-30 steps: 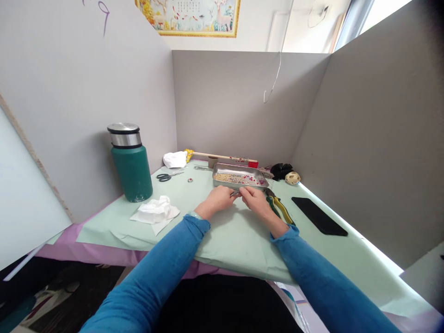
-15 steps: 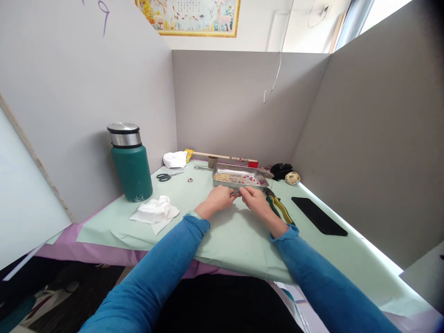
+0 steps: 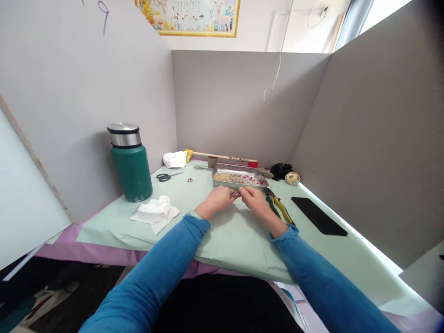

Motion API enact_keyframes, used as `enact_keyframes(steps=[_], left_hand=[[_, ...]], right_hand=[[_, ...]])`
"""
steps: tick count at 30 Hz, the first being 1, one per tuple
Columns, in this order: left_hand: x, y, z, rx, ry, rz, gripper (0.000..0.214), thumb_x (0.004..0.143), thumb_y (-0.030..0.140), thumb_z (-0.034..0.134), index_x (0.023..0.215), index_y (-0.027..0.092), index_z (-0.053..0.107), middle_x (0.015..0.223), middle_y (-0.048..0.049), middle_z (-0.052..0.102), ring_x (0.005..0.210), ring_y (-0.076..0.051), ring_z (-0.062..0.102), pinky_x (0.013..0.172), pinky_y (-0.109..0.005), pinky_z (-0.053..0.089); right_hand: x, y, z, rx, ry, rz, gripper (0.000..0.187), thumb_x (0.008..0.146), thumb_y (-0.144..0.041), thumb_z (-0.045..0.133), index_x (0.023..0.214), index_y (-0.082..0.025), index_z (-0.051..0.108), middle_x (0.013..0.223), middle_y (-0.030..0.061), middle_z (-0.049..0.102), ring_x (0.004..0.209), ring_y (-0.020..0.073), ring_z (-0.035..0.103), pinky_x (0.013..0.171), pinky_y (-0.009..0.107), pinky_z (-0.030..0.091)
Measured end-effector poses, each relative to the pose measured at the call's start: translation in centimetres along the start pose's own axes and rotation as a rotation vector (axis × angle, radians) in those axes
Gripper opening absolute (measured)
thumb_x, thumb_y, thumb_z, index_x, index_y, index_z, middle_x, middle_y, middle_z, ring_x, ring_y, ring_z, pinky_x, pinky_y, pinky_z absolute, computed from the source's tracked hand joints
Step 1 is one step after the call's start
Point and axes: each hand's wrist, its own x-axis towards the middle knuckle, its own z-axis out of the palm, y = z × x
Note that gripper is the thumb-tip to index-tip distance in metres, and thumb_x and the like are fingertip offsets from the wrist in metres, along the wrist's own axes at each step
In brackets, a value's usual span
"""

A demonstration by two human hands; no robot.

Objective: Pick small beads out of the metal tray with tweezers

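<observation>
My left hand and my right hand rest close together on the pale green table cover, fingertips meeting just in front of a shallow metal tray. Between the fingertips is a thin metal item, too small to name; both hands pinch at it. The tray holds a layer of small beige, grey and pink bits. Both arms wear blue sleeves.
A green flask stands at the left beside crumpled tissue. Scissors and a white cloth lie behind. Green-yellow pliers lie by my right wrist, a black phone farther right. Grey partitions enclose the table.
</observation>
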Motion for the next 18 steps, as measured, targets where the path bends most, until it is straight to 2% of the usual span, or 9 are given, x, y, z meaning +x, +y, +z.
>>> enact_keyframes(steps=[11, 18], left_hand=[[0.06, -0.13, 0.26, 0.007, 0.0, 0.013, 0.041, 0.088, 0.043, 0.038, 0.087, 0.018, 0.07, 0.088, -0.0112, 0.07, 0.082, -0.023, 0.063, 0.072, -0.03, 0.045], [0.39, -0.45, 0.63, 0.012, 0.021, 0.03, 0.043, 0.09, 0.046, 0.036, 0.088, 0.018, 0.069, 0.092, -0.012, 0.07, 0.084, -0.023, 0.063, 0.076, -0.03, 0.046]], right_hand=[[0.19, 0.35, 0.07, -0.002, -0.012, 0.006, 0.036, 0.081, -0.048, 0.046, 0.064, -0.017, 0.054, 0.052, -0.0022, 0.046, 0.05, 0.0105, 0.039, 0.052, 0.025, 0.03], [0.21, 0.35, 0.19, 0.024, -0.012, 0.001, 0.037, 0.079, -0.051, 0.048, 0.062, -0.017, 0.052, 0.051, -0.0024, 0.045, 0.049, 0.0106, 0.038, 0.05, 0.025, 0.029]])
